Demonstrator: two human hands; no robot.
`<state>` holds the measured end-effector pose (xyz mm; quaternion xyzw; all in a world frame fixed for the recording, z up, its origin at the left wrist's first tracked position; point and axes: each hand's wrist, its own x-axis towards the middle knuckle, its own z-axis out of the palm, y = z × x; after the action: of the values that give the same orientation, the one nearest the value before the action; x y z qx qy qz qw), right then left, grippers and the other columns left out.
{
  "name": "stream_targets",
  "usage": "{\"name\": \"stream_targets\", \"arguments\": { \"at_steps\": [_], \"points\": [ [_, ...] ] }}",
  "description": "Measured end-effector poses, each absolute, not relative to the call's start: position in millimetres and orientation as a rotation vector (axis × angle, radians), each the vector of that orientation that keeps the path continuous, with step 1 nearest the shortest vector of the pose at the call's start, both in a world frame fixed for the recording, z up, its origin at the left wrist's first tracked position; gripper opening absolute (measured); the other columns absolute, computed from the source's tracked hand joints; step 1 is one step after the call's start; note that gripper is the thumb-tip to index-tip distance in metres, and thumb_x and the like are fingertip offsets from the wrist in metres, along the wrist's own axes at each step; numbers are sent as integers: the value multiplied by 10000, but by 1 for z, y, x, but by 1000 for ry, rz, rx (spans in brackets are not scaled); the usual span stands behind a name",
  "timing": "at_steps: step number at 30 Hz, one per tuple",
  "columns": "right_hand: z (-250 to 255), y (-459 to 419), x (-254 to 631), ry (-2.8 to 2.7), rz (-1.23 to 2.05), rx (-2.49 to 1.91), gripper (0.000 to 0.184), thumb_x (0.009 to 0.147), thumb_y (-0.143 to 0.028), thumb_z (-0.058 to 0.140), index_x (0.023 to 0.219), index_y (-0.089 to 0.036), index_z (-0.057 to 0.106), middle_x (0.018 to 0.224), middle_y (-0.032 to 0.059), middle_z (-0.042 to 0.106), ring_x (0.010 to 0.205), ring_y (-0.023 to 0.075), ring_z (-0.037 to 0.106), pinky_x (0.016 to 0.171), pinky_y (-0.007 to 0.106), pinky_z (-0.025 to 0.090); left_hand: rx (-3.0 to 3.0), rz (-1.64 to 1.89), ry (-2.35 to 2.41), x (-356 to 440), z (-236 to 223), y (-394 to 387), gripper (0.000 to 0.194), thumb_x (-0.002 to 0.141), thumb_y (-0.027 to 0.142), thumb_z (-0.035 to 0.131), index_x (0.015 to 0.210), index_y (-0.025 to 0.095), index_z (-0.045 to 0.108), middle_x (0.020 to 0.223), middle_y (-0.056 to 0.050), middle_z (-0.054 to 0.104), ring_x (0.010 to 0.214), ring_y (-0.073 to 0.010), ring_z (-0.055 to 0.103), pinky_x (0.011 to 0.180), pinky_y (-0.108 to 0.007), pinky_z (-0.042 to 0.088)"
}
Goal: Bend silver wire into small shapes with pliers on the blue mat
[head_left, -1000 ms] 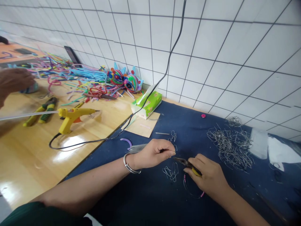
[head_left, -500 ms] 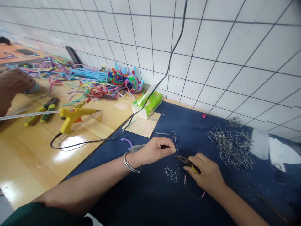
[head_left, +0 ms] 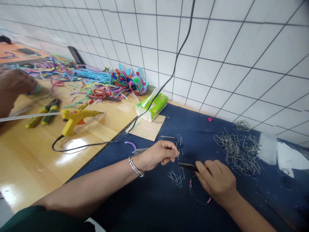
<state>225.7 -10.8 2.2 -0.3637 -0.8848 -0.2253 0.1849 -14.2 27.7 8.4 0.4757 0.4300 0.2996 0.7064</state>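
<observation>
My right hand (head_left: 217,182) is wrapped round a pair of pliers (head_left: 189,166), whose dark jaws point left. My left hand (head_left: 163,154) pinches a thin piece of wire (head_left: 178,157) at the fingertips, just above and left of the jaws; whether the two touch I cannot tell. Beneath the hands lies a small heap of bent wires (head_left: 176,177) on the dark blue cloth (head_left: 145,199). Below the pliers is a wire loop with pink beads (head_left: 200,202). More bent wires (head_left: 179,139) lie beyond my left hand, and straight wires (head_left: 140,150) show behind its wrist.
A big tangle of wire (head_left: 238,154) lies right. Further left are a tissue pack (head_left: 156,108), a yellow glue gun (head_left: 74,120) with its cord, green-yellow pliers (head_left: 48,112) and colourful pipe cleaners (head_left: 84,77). Another person's hand (head_left: 16,85) is at the far left. A tiled wall (head_left: 217,64) stands behind.
My right hand has turned knuckles up and moved slightly right, so the pliers now lie flatter with the yellow handle mostly hidden. My left hand's fingers have shifted slightly and curled lower.
</observation>
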Motion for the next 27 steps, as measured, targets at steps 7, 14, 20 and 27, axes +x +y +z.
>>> {"name": "stream_targets", "arguments": {
  "at_steps": [7, 14, 20, 27],
  "points": [
    [3, -13, 223, -2502, -774, -964, 290, 718, -237, 647, 1002, -211, 593, 752, 29, 569, 676, 143, 465, 619, 290, 347, 891, 623, 880, -11, 8, 23, 184, 692, 288, 638, 703, 130, 544, 553, 29, 517, 373, -16, 336, 367, -165, 201],
    [2, -15, 222, -2512, -755, -966, 261, 745, -229, 617, 1004, -220, 594, 758, 31, 574, 685, 139, 467, 637, 291, 356, 823, 592, 845, -9, 6, 20, 171, 693, 263, 637, 693, 135, 523, 537, 34, 506, 372, -14, 327, 374, -165, 186],
    [2, -15, 220, -2510, -747, -950, 260, 748, -214, 613, 1007, -220, 592, 752, 29, 574, 687, 139, 478, 636, 290, 356, 819, 594, 842, -8, 6, 18, 173, 695, 262, 634, 681, 137, 515, 529, 38, 498, 372, -14, 325, 379, -171, 183],
    [1, -15, 220, -2512, -735, -961, 261, 741, -210, 623, 1000, -219, 594, 748, 24, 573, 679, 136, 475, 633, 288, 355, 806, 588, 834, -8, 6, 18, 183, 686, 263, 638, 669, 136, 508, 535, 41, 496, 373, -11, 318, 379, -174, 173]
  ]
}}
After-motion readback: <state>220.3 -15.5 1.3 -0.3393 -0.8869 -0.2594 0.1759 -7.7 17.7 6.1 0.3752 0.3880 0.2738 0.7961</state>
